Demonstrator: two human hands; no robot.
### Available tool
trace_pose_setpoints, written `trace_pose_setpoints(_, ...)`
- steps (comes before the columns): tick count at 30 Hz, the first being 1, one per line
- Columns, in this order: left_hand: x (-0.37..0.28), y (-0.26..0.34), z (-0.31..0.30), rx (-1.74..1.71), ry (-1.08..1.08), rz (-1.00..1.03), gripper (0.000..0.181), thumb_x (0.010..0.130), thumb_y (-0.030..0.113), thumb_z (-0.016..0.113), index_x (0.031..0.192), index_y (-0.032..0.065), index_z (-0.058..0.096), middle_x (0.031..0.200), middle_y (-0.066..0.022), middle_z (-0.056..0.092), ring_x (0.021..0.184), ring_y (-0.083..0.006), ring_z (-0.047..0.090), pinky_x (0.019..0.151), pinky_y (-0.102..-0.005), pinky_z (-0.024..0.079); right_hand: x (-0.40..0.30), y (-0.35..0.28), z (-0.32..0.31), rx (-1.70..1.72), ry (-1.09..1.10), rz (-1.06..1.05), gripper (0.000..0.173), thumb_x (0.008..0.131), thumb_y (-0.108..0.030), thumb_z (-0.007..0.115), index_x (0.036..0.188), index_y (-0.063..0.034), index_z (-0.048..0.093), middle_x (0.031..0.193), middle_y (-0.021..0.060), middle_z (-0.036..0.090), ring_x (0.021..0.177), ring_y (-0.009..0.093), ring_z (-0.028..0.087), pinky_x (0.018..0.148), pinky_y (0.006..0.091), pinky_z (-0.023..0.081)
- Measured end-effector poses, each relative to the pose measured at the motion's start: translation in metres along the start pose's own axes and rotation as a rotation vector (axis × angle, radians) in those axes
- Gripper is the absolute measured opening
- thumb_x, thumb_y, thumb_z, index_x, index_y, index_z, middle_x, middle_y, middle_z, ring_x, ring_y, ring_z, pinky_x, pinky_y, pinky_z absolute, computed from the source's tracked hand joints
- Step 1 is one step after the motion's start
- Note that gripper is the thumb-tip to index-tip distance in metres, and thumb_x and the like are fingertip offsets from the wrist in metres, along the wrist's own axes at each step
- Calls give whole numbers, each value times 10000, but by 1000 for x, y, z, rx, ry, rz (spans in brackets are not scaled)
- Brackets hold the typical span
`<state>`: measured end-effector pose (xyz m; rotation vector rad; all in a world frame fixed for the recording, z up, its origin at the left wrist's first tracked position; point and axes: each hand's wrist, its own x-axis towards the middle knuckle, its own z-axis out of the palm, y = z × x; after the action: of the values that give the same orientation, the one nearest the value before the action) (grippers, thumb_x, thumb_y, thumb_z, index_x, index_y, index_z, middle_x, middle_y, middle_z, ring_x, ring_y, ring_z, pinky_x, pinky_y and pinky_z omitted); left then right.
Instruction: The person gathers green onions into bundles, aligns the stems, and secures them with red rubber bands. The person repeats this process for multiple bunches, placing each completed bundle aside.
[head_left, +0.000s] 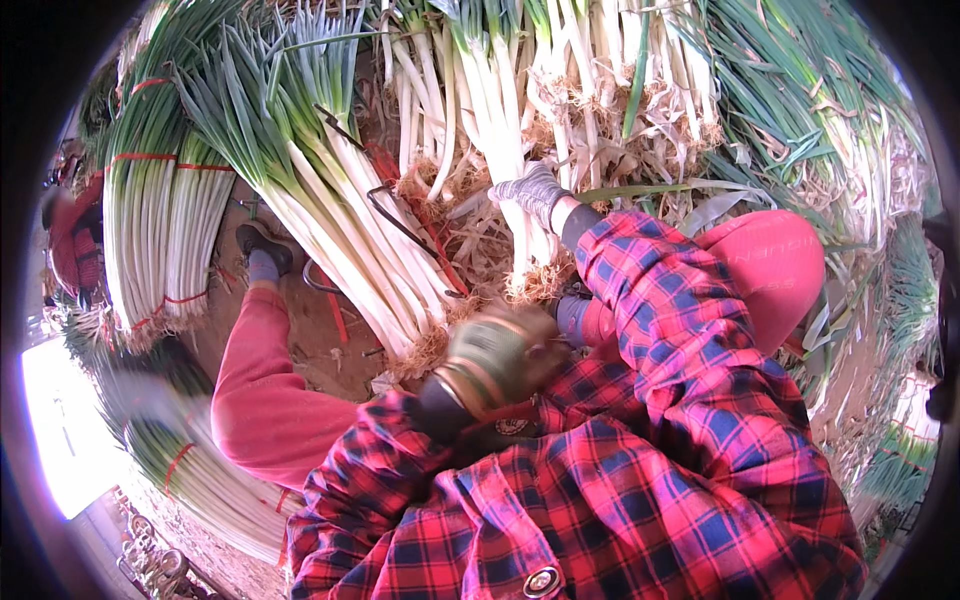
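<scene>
My right hand (534, 196), in a grey knitted glove, grips a small bunch of long white-stemmed Welsh onions (496, 127). Their roots (536, 281) hang down just below that hand. Blurred by motion, my left hand (499, 358) wears a green and tan striped glove and is close to my chest. Its fingers are too smeared to show whether anything is in them. Left of my hands, a thick pile of onions (352, 232) lies slanted across bent black metal rods (401, 206), roots towards me. A red strap (336, 315) shows beneath.
Loose onions (592, 67) with dry skins and roots lie ahead. More leafy onions (802, 82) are heaped at the right. Red-banded bundles (150, 232) stand at the left, with another bundle (202, 472) lower left. A person (75, 232) is at the far left. My shoe (264, 249) rests on the ground.
</scene>
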<state>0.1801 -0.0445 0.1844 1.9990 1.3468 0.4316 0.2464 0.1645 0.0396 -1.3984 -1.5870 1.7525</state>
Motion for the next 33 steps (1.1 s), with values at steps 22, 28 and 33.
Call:
trace_pose_setpoints(22,-5,-135,100,-1832,557,-608,195,926,49,540,1111,0,577,827,-65,629,695,-170,620,612,-285,523,-76,-69,11,489,-185,-45,281,793,-186,747,994,-8,664,919,62,686,790,137,634,706,258,510)
trace_pose_setpoints(28,-8,-125,84,-2169,122,-476,345,962,190,474,1217,-34,533,926,-129,667,729,-203,647,626,-336,565,-61,4,12,290,22,54,305,725,-60,772,1009,-22,665,884,58,689,755,144,627,714,289,519)
trace_pose_setpoints(33,-14,-122,82,-1721,365,-609,320,925,177,535,1127,-59,608,1028,-147,664,859,-216,656,759,-344,552,-64,-3,25,192,-3,216,314,740,-56,749,1035,-7,651,921,64,685,814,159,621,763,293,494)
